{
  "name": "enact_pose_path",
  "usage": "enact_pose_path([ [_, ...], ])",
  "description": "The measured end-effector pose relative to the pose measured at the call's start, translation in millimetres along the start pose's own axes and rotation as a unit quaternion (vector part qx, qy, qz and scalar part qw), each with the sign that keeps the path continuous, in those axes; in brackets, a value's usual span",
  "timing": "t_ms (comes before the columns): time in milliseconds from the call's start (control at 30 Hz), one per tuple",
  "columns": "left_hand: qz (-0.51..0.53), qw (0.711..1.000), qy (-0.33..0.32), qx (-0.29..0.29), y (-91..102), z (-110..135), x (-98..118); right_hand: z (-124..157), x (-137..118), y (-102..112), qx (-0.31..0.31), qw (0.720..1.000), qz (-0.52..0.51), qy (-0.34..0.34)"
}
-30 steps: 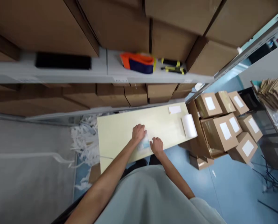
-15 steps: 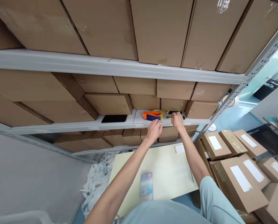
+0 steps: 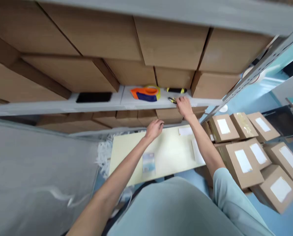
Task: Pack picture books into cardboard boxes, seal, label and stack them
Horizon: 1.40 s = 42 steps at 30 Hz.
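Note:
My right hand [image 3: 184,106] is at the shelf's front edge, with its fingers closed on a black-and-yellow utility knife [image 3: 172,100]; the hand hides part of it. Behind that, a second black-and-yellow utility knife [image 3: 177,90] lies flat on the shelf. An orange-and-blue tape dispenser [image 3: 146,93] rests to the left, against a roll of yellow tape [image 3: 158,91]. My left hand [image 3: 154,129] hangs in front of and below the shelf edge, over the table. Its fingers are curled together, and whatever may be in them is too small to make out.
A black phone-like slab [image 3: 94,97] lies on the shelf [image 3: 122,104], left of the dispenser. Cardboard boxes [image 3: 172,42] fill the rack. Below, a pale table [image 3: 171,154] bears a bluish packet [image 3: 148,162] and white papers. Labelled boxes [image 3: 244,160] are stacked at right.
My left hand has drawn back from the shelf edge and its fingers have curled. The right hand has pulled its utility knife toward the shelf front, turning it. The view has shifted lower and closer.

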<state>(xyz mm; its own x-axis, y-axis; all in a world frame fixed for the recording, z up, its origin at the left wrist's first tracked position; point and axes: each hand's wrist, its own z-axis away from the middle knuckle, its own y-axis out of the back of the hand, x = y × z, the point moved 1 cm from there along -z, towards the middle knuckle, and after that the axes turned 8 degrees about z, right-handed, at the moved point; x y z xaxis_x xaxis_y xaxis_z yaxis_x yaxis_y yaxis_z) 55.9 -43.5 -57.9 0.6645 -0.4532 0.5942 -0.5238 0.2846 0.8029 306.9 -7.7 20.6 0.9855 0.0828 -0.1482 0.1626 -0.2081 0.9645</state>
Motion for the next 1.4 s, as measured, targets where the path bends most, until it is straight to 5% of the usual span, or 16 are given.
enact_pose_path([
  [167, 0.025, 0.973, 0.202, -0.109, -74.8, 90, -69, 112, -13, -70, 0.048, 0.991, -0.125, -0.007],
  [300, 0.039, 0.947, 0.278, -0.153, -124.1, 150, -100, 239, -56, -127, -0.026, 0.979, -0.177, -0.101],
  [400, 0.057, 0.94, 0.286, -0.177, -144.8, 168, -112, 314, -96, -162, -0.134, 0.954, -0.176, -0.203],
  [500, 0.075, 0.936, 0.304, -0.159, -158.6, 167, -124, 352, -131, -191, -0.195, 0.934, -0.177, -0.242],
  [600, 0.09, 0.929, 0.34, -0.117, -169.7, 163, -136, 356, -157, -216, -0.209, 0.929, -0.191, -0.237],
  [800, 0.095, 0.928, 0.35, -0.086, -178.3, 167, -142, 315, -190, -250, -0.249, 0.926, -0.149, -0.24],
  [1400, 0.086, 0.913, 0.392, -0.065, -181.1, 159, -132, 295, -228, -253, -0.289, 0.915, -0.047, -0.277],
])
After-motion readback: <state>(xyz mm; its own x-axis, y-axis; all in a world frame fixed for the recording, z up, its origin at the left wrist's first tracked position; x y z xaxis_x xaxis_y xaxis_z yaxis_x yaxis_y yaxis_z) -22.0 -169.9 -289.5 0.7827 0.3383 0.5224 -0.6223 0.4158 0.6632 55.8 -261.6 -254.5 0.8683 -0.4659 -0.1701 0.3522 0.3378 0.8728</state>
